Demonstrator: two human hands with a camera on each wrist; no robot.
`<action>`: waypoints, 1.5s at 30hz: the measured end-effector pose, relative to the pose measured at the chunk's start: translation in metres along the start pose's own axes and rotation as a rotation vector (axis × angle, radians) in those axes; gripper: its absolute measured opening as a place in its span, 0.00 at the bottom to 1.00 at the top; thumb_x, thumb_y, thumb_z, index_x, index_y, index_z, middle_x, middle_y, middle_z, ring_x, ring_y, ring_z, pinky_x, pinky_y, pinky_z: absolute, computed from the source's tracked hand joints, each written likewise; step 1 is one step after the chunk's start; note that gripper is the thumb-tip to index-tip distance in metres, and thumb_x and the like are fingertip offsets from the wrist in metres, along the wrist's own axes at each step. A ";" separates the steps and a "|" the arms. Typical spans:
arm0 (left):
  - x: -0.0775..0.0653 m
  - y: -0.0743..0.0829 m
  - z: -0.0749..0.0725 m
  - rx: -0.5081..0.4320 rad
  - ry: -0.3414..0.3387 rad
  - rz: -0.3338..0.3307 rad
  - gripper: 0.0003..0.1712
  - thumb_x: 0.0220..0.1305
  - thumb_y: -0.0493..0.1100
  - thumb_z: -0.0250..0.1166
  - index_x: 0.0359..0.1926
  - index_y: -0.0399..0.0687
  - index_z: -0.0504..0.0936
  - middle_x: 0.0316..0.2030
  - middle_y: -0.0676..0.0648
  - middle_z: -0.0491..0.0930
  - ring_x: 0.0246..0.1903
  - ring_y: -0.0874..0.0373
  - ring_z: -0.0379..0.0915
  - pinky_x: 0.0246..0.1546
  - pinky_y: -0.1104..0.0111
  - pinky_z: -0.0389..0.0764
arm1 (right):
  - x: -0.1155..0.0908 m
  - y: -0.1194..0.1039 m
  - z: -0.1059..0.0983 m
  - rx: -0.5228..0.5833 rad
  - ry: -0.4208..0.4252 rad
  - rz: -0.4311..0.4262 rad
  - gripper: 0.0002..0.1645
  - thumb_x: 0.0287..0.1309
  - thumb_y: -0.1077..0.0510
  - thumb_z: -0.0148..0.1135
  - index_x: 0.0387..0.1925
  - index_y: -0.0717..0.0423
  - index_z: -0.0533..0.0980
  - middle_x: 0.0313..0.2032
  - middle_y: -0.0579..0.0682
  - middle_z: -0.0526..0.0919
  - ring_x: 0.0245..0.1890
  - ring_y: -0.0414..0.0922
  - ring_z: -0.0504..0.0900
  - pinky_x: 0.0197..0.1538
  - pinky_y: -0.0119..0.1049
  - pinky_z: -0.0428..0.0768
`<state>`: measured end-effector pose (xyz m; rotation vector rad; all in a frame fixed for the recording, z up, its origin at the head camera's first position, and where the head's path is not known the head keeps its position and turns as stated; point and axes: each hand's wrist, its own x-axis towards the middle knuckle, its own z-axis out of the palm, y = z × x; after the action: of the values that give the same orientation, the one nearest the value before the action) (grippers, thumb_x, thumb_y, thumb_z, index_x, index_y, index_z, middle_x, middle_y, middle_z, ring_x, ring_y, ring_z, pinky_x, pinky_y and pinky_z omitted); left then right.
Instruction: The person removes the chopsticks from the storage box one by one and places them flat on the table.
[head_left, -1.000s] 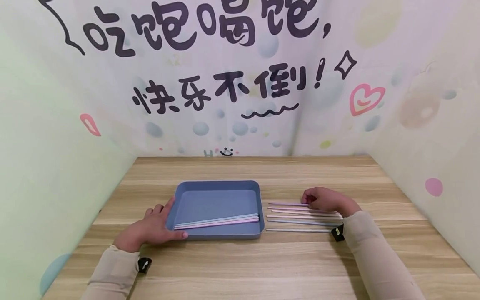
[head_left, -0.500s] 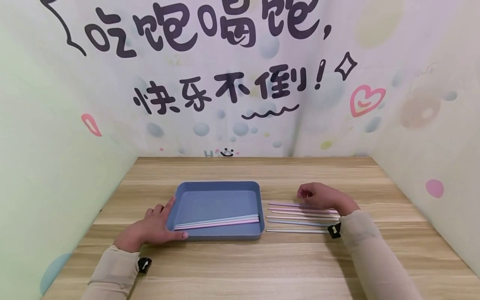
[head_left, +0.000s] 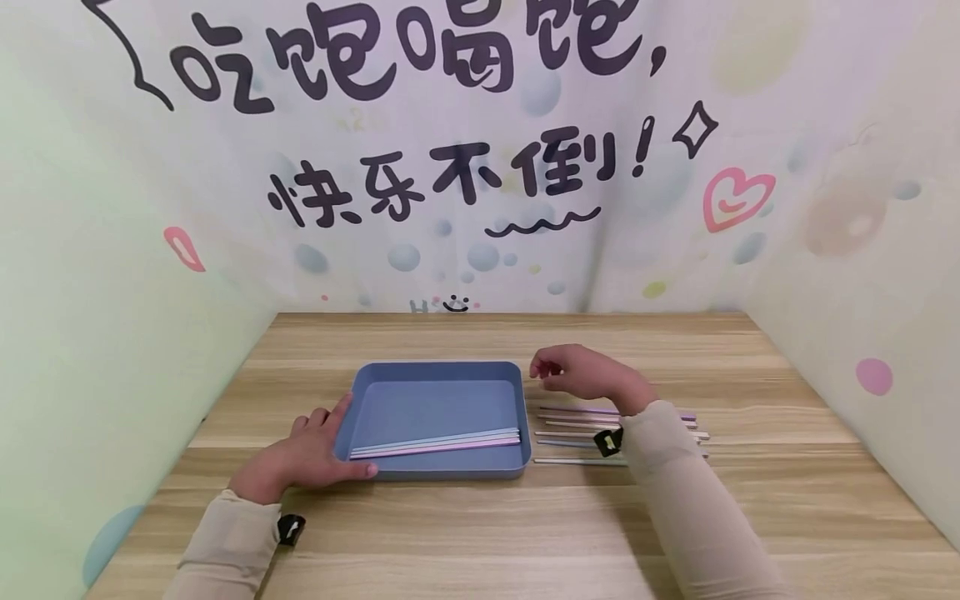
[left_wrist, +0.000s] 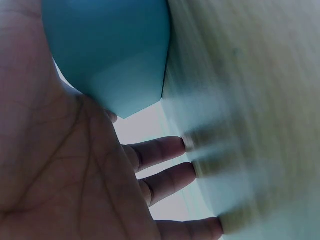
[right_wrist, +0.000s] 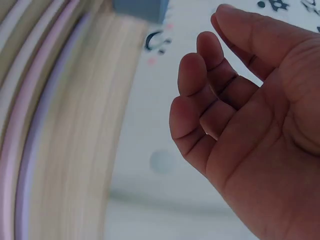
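My left hand (head_left: 300, 458) rests against the left end of a shallow blue tray (head_left: 435, 404), thumb over its near left corner. In the left wrist view its straight fingers (left_wrist: 165, 182) touch the wooden surface beside the tray wall (left_wrist: 110, 55). Several pale chopsticks (head_left: 435, 445) lie side by side in the tray, near its front wall. Just off the tray's far right corner is my right hand (head_left: 585, 372), raised above the table. Its fingers (right_wrist: 187, 117) are loosely bent and hold nothing. Several more chopsticks (head_left: 573, 410) lie in a row on the table, partly hidden by my right forearm.
The wooden table (head_left: 465, 533) runs back to a printed white backdrop (head_left: 465, 267). Pale side walls (head_left: 97, 333) stand to the left and right. A black wrist device (head_left: 609, 442) sits at my right cuff, over the loose chopsticks.
My right hand has lifted off the loose chopsticks and moved left and away from me, towards the tray's far right corner. My left hand and the tray have stayed in place.
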<state>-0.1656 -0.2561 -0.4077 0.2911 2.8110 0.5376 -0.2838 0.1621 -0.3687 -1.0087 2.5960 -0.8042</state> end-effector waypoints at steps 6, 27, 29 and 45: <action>0.000 0.000 0.001 0.002 0.008 0.001 0.74 0.48 0.73 0.70 0.76 0.34 0.40 0.62 0.23 0.58 0.57 0.26 0.55 0.52 0.39 0.68 | 0.026 -0.024 0.011 0.017 -0.037 -0.044 0.06 0.64 0.66 0.61 0.41 0.55 0.79 0.32 0.45 0.76 0.36 0.44 0.74 0.42 0.40 0.74; 0.005 0.000 0.000 0.024 0.020 0.001 0.74 0.48 0.74 0.70 0.77 0.36 0.40 0.62 0.23 0.58 0.56 0.28 0.56 0.52 0.40 0.68 | 0.083 -0.072 0.048 0.004 -0.192 -0.118 0.08 0.66 0.64 0.61 0.45 0.59 0.79 0.33 0.45 0.77 0.35 0.42 0.73 0.39 0.34 0.73; 0.004 0.000 0.000 0.024 0.022 0.004 0.74 0.48 0.73 0.71 0.77 0.35 0.40 0.62 0.23 0.59 0.56 0.28 0.56 0.52 0.39 0.69 | 0.086 -0.075 0.052 -0.014 -0.208 -0.119 0.08 0.65 0.65 0.61 0.45 0.58 0.80 0.33 0.45 0.77 0.36 0.42 0.73 0.40 0.34 0.73; 0.001 0.002 0.000 0.017 0.012 -0.024 0.74 0.47 0.74 0.70 0.77 0.35 0.41 0.62 0.24 0.59 0.57 0.28 0.56 0.53 0.39 0.68 | 0.098 -0.074 0.089 -0.033 -0.312 -0.129 0.06 0.62 0.64 0.66 0.37 0.51 0.78 0.29 0.43 0.75 0.32 0.39 0.72 0.37 0.31 0.71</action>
<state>-0.1662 -0.2539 -0.4072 0.2576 2.8278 0.5117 -0.2790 0.0139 -0.4019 -1.2139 2.3052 -0.5795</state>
